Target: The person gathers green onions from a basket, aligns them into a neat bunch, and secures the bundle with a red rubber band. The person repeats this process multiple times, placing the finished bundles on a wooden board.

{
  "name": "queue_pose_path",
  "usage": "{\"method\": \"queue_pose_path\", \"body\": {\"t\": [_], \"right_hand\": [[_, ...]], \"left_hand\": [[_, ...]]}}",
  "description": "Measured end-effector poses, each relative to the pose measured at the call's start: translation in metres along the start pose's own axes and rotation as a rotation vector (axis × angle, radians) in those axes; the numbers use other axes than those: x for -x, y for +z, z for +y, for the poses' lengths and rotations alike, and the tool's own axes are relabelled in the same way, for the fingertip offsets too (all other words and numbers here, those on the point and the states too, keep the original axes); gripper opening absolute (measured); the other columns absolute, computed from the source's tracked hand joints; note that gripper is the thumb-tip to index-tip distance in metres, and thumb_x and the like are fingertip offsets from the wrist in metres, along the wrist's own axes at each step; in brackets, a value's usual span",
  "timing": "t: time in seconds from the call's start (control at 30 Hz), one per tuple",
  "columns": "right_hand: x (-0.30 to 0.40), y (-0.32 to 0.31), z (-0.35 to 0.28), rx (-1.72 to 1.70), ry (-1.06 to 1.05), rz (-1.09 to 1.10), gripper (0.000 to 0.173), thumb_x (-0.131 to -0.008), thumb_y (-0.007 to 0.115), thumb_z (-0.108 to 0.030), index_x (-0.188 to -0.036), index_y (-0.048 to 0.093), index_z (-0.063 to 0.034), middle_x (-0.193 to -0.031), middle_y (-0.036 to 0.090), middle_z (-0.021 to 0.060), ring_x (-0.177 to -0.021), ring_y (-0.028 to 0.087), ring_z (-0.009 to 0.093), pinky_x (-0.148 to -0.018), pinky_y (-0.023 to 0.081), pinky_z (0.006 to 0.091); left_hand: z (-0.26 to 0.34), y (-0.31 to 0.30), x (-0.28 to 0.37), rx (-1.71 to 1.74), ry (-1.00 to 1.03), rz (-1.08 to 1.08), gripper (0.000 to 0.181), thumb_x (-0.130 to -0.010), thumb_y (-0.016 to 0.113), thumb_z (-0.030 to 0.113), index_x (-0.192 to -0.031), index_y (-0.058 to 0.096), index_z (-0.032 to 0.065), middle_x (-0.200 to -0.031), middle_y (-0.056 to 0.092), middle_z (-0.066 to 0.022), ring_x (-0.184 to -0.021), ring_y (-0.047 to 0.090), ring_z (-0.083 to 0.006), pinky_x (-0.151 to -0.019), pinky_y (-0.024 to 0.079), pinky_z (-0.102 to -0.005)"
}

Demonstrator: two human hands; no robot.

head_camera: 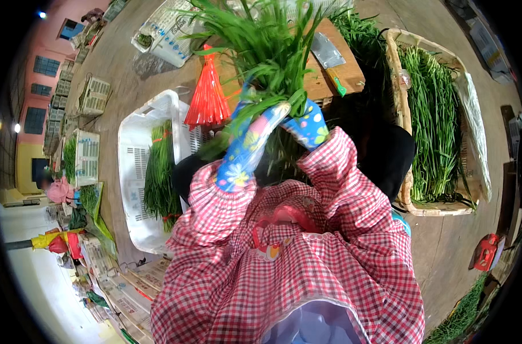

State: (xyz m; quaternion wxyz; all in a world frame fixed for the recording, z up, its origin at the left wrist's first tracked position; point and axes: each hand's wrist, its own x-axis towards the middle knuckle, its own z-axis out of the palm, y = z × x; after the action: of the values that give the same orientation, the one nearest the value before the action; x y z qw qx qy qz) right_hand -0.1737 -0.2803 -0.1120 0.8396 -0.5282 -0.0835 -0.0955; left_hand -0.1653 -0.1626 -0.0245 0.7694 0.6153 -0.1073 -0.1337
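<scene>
A loose bunch of long green leafy stalks (273,56) spreads upward at the top centre, partly blurred. My left hand (263,129), in a blue flowered sleeve cover or glove, is at the lower end of the bunch with the stalks against it. Beside it my right hand (301,118), in similar blue dotted fabric, is closed around the bunch; leaves hide its fingers. Behind the bunch a wooden board (351,73) carries a cleaver (328,51) with a yellow and green handle. To the left of the board hangs or stands a fan of red plastic ties (207,99).
A white plastic crate (129,172) on the left holds tied green bundles (160,172). On the right a lined crate (394,73) holds more long green stalks (433,129). Another white crate (170,34) lies at the upper left. A person in pink (59,190) is far left.
</scene>
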Motion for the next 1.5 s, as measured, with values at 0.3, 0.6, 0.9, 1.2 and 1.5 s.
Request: {"method": "queue_pose_path", "body": {"t": [0.3,0.6,0.9,1.2,1.5], "right_hand": [[-0.015,-0.015,-0.030,0.015,0.447,-0.140,0.035,-0.078,0.060,-0.008,-0.111,0.053,0.0011,-0.101,0.061,0.0125,-0.088,0.062,0.019,-0.081,0.048,0.0294],[-0.032,0.022,-0.021,-0.006,0.458,-0.385,0.059,-0.073,0.071,-0.021,-0.123,0.044,-0.0059,-0.103,0.061,0.0070,-0.093,0.057,0.014,-0.085,0.044,0.0269],[0.009,-0.066,0.072,0.535,0.858,-0.317,0.067,-0.066,0.076,-0.031,-0.116,0.048,0.0040,-0.091,0.064,0.0091,-0.083,0.058,0.015,-0.076,0.046,0.0267],[0.031,-0.060,0.020,0.229,0.875,-0.258,0.017,-0.083,0.060,-0.022,-0.087,0.066,-0.0065,-0.052,0.048,-0.0051,-0.044,0.037,0.004,-0.040,0.029,0.0212],[0.059,-0.098,0.001,1.499,0.400,-0.664,0.047,-0.071,0.064,-0.020,-0.115,0.053,-0.0095,-0.081,0.061,0.0065,-0.076,0.059,0.024,-0.072,0.047,0.0347]], "left_hand": [[0.034,-0.049,-0.024,-0.083,-0.249,-0.260,0.056,-0.082,0.053,0.005,-0.132,0.028,0.0003,-0.123,0.045,-0.0134,-0.106,0.051,-0.0192,-0.090,0.042,-0.0302],[0.010,-0.094,-0.052,-0.453,0.216,-0.428,0.029,-0.086,0.045,0.016,-0.103,0.052,-0.0072,-0.103,0.058,-0.0210,-0.098,0.056,-0.0320,-0.085,0.048,-0.0420],[0.039,-0.145,-0.051,0.557,-0.145,-0.221,0.027,-0.086,0.047,0.021,-0.103,0.054,0.0015,-0.091,0.056,-0.0099,-0.099,0.051,-0.0347,-0.085,0.043,-0.0537],[0.029,-0.184,-0.044,0.440,0.040,0.077,0.023,-0.088,0.042,0.024,-0.090,0.052,0.0035,-0.084,0.052,-0.0074,-0.087,0.051,-0.0223,-0.086,0.041,-0.0407],[0.047,-0.218,-0.040,0.541,0.145,0.192,0.029,-0.087,0.045,0.028,-0.097,0.053,0.0018,-0.088,0.055,-0.0096,-0.086,0.052,-0.0256,-0.089,0.040,-0.0454]]}}
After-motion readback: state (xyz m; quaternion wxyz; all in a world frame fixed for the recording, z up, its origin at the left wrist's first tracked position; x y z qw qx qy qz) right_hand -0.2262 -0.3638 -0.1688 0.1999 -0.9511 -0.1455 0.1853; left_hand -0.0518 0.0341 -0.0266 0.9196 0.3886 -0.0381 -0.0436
